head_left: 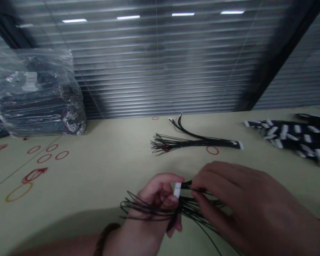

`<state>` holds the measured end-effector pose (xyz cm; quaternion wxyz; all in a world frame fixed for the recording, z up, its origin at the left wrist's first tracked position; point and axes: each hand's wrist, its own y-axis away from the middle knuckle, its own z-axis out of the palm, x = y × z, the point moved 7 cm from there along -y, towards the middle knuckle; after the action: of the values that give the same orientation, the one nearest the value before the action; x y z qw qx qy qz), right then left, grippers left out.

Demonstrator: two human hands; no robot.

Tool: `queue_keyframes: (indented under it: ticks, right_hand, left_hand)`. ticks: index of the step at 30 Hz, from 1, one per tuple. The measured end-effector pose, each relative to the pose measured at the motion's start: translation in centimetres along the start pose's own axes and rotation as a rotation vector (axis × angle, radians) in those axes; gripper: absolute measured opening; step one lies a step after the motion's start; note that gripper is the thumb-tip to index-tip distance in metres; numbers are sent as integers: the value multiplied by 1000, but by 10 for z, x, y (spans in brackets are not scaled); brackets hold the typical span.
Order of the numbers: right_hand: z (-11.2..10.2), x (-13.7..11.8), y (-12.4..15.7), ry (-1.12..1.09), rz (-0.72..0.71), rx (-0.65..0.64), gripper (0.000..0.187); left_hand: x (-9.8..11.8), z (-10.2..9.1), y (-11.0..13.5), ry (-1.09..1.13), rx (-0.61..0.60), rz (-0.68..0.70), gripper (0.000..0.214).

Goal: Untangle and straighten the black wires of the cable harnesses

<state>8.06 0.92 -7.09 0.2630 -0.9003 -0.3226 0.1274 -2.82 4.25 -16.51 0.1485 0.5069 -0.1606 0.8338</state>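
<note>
Near the front of the table, my left hand [162,202] is closed around a bundle of black wires with a white connector [177,190] at its end, the connector between thumb and fingers. Loose wire ends of this wire harness [146,210] fan out to the left over my wrist. My right hand [229,199] pinches some of the black wires just right of the connector; its fingertips are partly hidden. Beyond my hands lies another black wire harness [202,143], its loose ends spread to the left and a white connector at the right.
A clear plastic bag [40,96] full of dark wire bundles stands at the back left. Red rubber bands [44,158] and a yellow band [18,192] are scattered at the left. A pile of harnesses with white connectors [293,135] lies at the right. Window blinds [160,71] rise behind the table.
</note>
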Motion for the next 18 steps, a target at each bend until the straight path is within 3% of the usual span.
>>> queue_keyframes:
  ticks: [2,4,6,10,13,16,18]
  right_hand:
    - [-2,10,-3,150,-31,12,18]
    - [4,34,-6,220,-8,-69,31]
    - [16,70,-9,199,94,-219,27]
    - [26,119,-15,173,217,-292,18]
    - [25,124,-13,119,205,-302,18]
    - [8,110,-4,94,149,-240,59]
    - [-5,95,5,111,98,-198,45]
  left_hand:
    - [7,0,0,29,4,-5,17]
    - [13,3,1,72,-19,-24,17]
    - [15,6,3,93,-70,-57,17]
    - [12,10,4,90,-111,-65,16]
    - [11,1,0,51,7,-22,14]
    - [11,-10,-2,-2,124,-8,14]
    - [12,-11,-2,-14,130,8,16]
